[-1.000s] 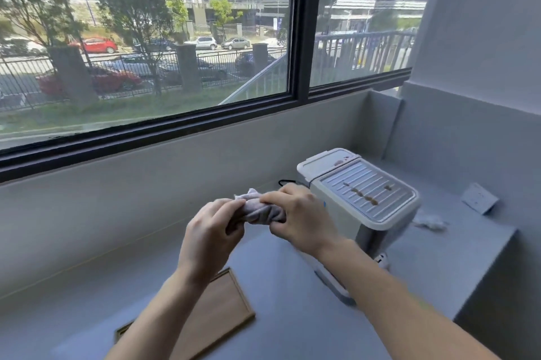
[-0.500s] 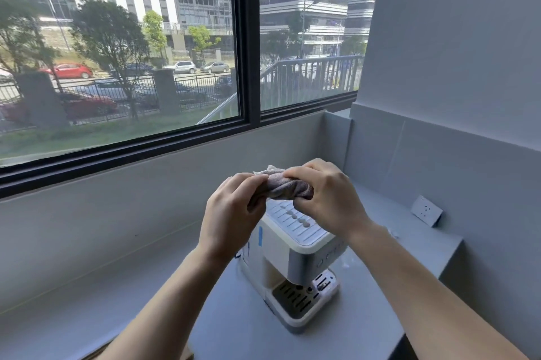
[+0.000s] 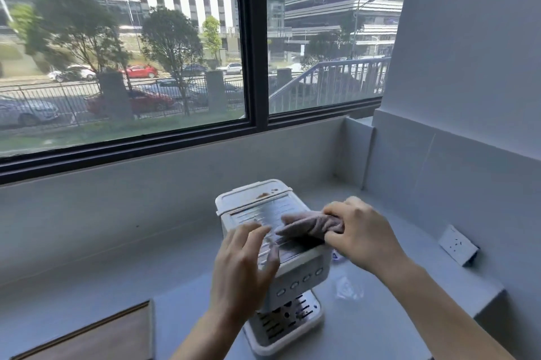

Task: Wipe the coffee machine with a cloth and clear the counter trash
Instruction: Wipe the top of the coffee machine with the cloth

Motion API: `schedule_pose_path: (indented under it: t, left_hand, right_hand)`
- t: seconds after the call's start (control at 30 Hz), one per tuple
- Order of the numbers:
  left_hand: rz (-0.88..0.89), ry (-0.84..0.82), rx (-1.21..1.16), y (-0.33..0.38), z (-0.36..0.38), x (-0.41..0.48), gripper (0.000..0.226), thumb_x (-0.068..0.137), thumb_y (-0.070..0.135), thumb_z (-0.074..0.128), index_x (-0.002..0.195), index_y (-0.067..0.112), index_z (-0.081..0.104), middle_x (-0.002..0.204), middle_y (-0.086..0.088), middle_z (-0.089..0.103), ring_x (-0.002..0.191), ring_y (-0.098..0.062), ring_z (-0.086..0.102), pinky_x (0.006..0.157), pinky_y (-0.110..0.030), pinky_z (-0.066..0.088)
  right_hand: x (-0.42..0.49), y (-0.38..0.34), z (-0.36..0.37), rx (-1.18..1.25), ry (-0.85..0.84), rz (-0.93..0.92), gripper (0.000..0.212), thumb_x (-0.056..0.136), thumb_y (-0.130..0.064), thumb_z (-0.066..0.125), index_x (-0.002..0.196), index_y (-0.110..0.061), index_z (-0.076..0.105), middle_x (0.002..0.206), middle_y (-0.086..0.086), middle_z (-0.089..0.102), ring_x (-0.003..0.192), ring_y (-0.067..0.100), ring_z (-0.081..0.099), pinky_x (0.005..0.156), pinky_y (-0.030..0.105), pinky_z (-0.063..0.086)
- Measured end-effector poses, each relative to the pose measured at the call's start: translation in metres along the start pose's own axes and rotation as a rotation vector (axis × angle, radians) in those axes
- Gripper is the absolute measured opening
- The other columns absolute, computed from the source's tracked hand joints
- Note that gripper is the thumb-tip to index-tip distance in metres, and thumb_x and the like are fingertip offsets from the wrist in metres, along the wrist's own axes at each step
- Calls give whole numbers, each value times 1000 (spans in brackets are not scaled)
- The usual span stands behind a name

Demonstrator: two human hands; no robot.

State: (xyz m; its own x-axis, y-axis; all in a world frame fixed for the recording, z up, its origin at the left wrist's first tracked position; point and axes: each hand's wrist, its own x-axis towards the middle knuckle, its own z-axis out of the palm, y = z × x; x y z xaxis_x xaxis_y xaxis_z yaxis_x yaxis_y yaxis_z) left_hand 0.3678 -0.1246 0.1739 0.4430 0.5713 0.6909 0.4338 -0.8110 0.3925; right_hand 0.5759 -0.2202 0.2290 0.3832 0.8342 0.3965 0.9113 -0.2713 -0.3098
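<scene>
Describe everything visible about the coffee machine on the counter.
The coffee machine is a white, plastic-looking box standing upright on the grey counter beneath the window. Its top carries a ridged metallic grille with brown stains near the rear lid. Four oval buttons line the front, above a slotted, stained drip tray. The left hand rests open on top; the right hand presses a greyish cloth onto it.

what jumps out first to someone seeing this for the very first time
The white coffee machine stands mid-counter below the big window, with both hands over its slatted top. The right hand bunches a greyish cloth on the top's right side, while the left hand hovers open-fingered at the front left. Brown smudges mark the machine's rear lid, and a crumpled clear wrapper lies on the counter to its right.
</scene>
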Motion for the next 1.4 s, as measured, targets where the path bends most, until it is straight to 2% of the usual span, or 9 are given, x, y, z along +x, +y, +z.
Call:
schedule_pose_path:
  t: [0.1,0.2,0.27,0.37,0.57,0.77,0.93,1.2,1.4]
  left_hand:
    - [-214,-170,153,2,16,-18,68,90,61,32,141,19,42,150,-7,39,143,-23,27,119,-34,23]
    - [-343,-182,157,7,28,-22,85,85,69,16,151,17,25,162,-7,19,151,-18,4,123,-30,3]
    - [-363,-132,167,9,31,-21,82,86,63,25,149,11,33,159,-10,27,150,-22,13,122,-34,13]
    - [-313,-69,201,6,34,-23,68,87,47,40,136,2,51,147,-19,45,142,-32,35,116,-44,32]
    - [-134,102,122,-7,41,-33,39,90,29,46,112,4,65,128,-19,58,129,-35,49,106,-46,44]
    - [156,180,2,-16,45,-37,19,101,26,37,94,14,48,102,-8,48,97,-31,53,90,-45,48]
    - [224,171,19,-19,44,-38,19,101,26,37,93,13,48,99,-9,50,93,-32,53,86,-43,46]
    - [267,194,27,-24,46,-35,23,101,25,38,89,11,51,103,-11,55,98,-34,56,88,-44,48]
    - [255,162,33,-22,43,-36,17,101,23,40,91,12,50,100,-9,52,91,-33,55,85,-42,47]
  right_hand:
    - [-4,0,22,-35,-34,-23,30,68,-48,59,95,-35,63,78,-5,49,76,22,58,59,28,34]
    - [5,-10,37,-74,55,-68,34,69,-56,57,98,-39,65,77,-9,45,81,20,53,58,28,36]
    - [13,-15,47,-48,24,-143,42,74,-63,55,110,-45,64,103,-7,52,104,20,47,76,31,44]
    - [22,-14,62,212,-203,-215,51,84,-60,49,135,-52,49,153,-19,34,142,10,27,115,33,27]
    - [35,-8,67,303,-111,-31,44,93,-37,53,137,-44,52,149,-25,40,137,3,37,105,27,39]
    - [-1,-12,70,260,-45,-262,44,93,-47,46,136,-42,53,143,-25,47,133,-1,39,106,25,35]
    - [34,-19,68,227,-93,-33,41,98,-35,47,138,-35,53,149,-14,45,137,10,39,106,30,39]
    - [-15,-24,66,304,32,-475,30,91,-28,57,118,-26,70,129,-13,62,116,9,58,95,34,48]
    - [-2,-30,62,335,109,-201,21,90,-22,62,102,-33,75,116,-20,67,109,5,60,88,28,48]
